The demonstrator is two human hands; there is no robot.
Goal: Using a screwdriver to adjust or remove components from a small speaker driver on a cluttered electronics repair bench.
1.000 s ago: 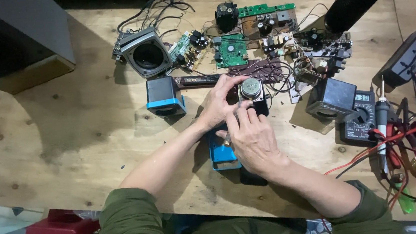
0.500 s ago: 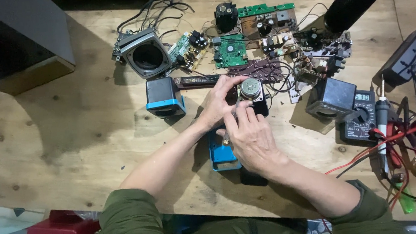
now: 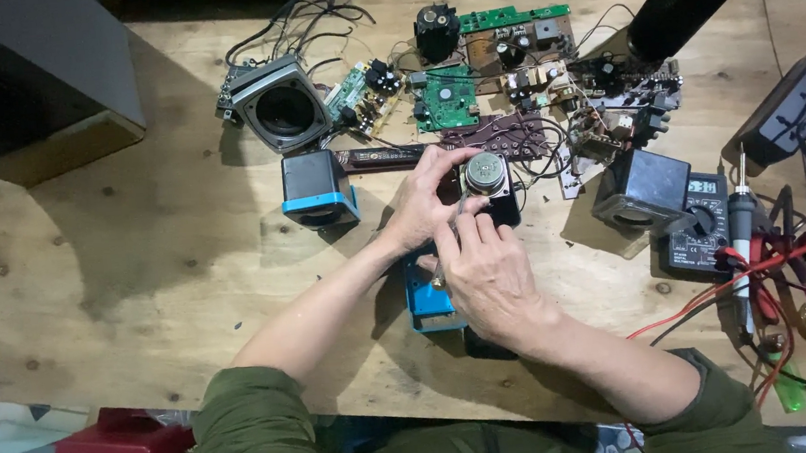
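Speaker, small black box with a round silver magnet on its back, sits mid-surface just in front of the brown circuit board. Your left hand is closed around its left side, steadying it. Your right hand pinches a thin tool whose tip is at the speaker's near edge; what the tip touches I can't tell. Risks: tool slips and jabs your left fingers, which are right beside it. Speaker tips if your grip loosens. Loose wires touch its right side and could snag. Blue-edged box under your right hand may get knocked.
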